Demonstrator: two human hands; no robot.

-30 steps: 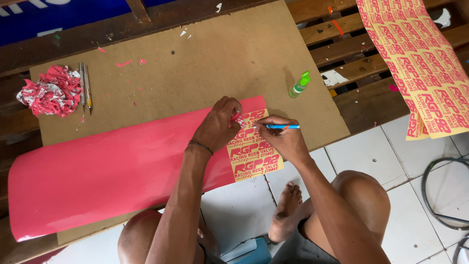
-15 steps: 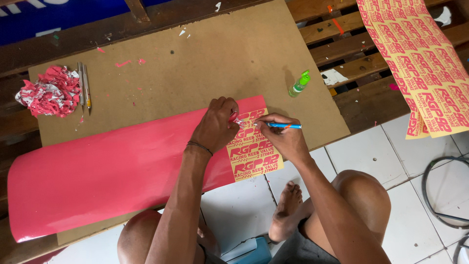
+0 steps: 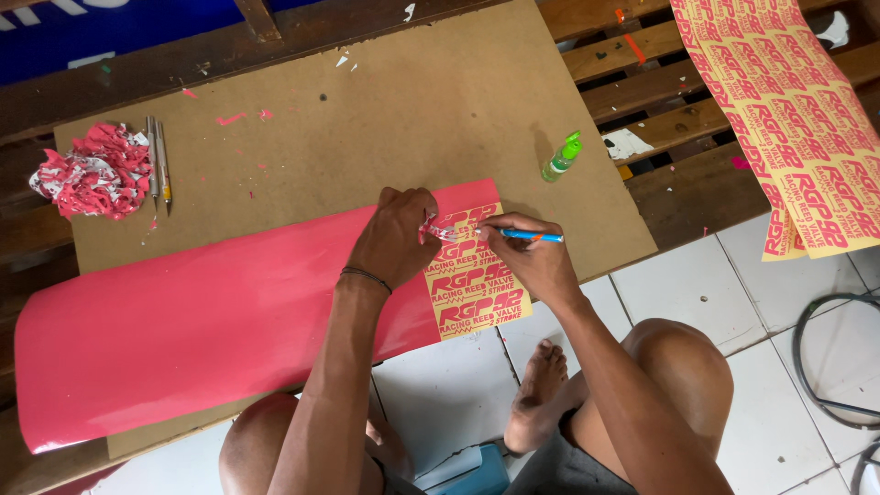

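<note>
Hardly anything has shifted since the earlier frame: my hands sit in the same spot at mid-frame, only the peeled strip has lifted slightly. Nearest me, at the bottom of the frame, are my knees and bare foot [image 3: 539, 390] on white tile. Just above them my left hand [image 3: 396, 240] is closed, pinching a curl of waste vinyl [image 3: 440, 231] between its fingertips. My right hand [image 3: 532, 261] is wrapped round a blue craft knife [image 3: 532, 236], whose tip points left at that curl. Both work on the yellow sticker sheet [image 3: 477, 298], at the right end of the big red vinyl sheet [image 3: 202, 321] that spreads to the lower left. I judge I am weeding, lifting red waste from round the cut letters; next calls for a slow, low pull with the knife holding the letters down. Farther up lies the brown board [image 3: 367, 119], a green bottle [image 3: 561, 158] right of centre, a scrap pile [image 3: 92, 172] upper left, and finished stickers [image 3: 788, 110] upper right.
</note>
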